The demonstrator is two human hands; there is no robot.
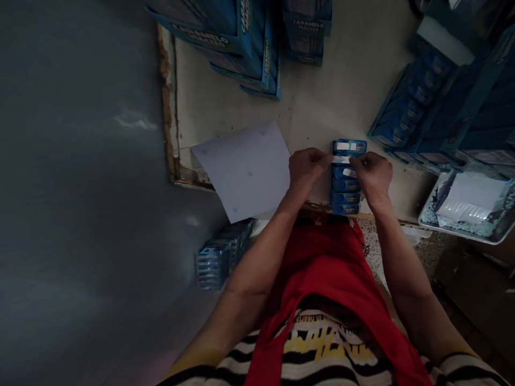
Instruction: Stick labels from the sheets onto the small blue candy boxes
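Observation:
A short white paper strip (341, 159) is stretched between my two hands, over a row of small blue candy packs (346, 199) near the table's front edge. My left hand (306, 167) pinches the strip's left end. Its right end is pinched by my right hand (375, 172). The farthest pack (361, 145) in the row bears a white label on its face. Just below my right fingertips another small white piece (350, 172) lies at a slant on a pack. A large white sheet (249, 171) lies to the left of my left hand, its near corner past the edge.
Stacked blue cartons (229, 40) stand at the back left, with a second stack (308, 32) beside them. More blue cartons (406, 107) fill the right. A metal tray (493, 239) holds small pale pieces and white sheets. Blue packs (213, 266) sit below the table's left edge.

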